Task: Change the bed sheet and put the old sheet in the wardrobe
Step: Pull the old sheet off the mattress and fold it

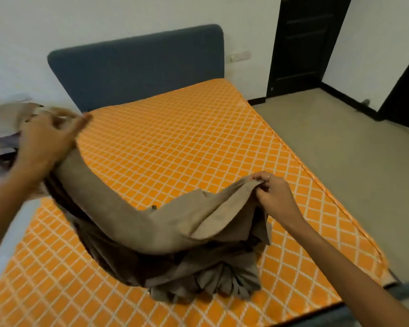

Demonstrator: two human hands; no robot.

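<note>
Pinching one edge of the taupe sheet (151,232), the right hand (273,197) holds it up over the bed (198,138). The left hand (47,138) is blurred, its fingers (80,121) spread above the far end; whether they grip cloth, I cannot tell. The sheet's length runs straight between both hands.

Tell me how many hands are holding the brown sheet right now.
2. The left hand holds the brown sheet at the bed's left edge; the right hand pinches its edge on the right, over the orange mattress.
</note>
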